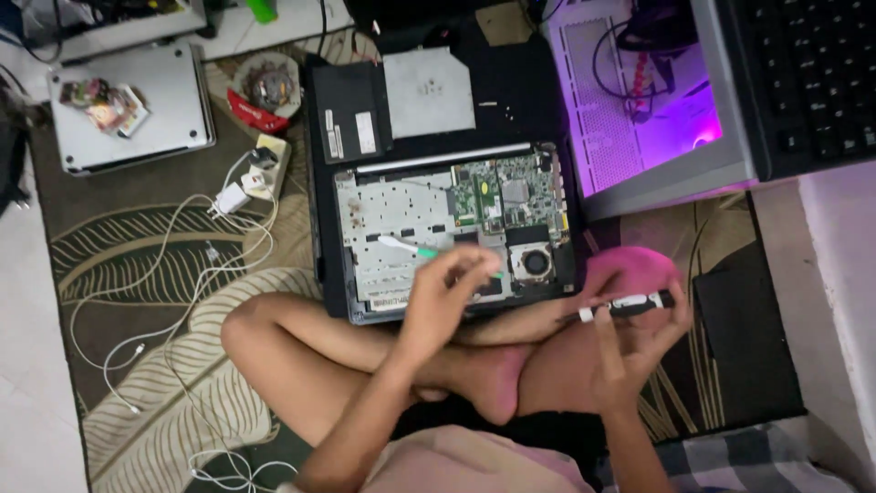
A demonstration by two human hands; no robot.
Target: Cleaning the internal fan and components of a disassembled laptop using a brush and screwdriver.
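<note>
Fingers of the left hand (447, 292) pinch a green and white tool (429, 250) over the opened laptop (447, 228), which lies on the floor in front of the crossed legs. Just right of the laptop, the right hand (634, 342) grips a small black and white part (625, 305). White cables (173, 274) lie left of the laptop.

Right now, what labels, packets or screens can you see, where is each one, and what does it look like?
White rectangular labels: two, on the black panel above the opened laptop.
Colourful small packets: heaped on the closed silver laptop, top left.
Red and white round container: on the rug beside it.
Screens: none showing.
</note>
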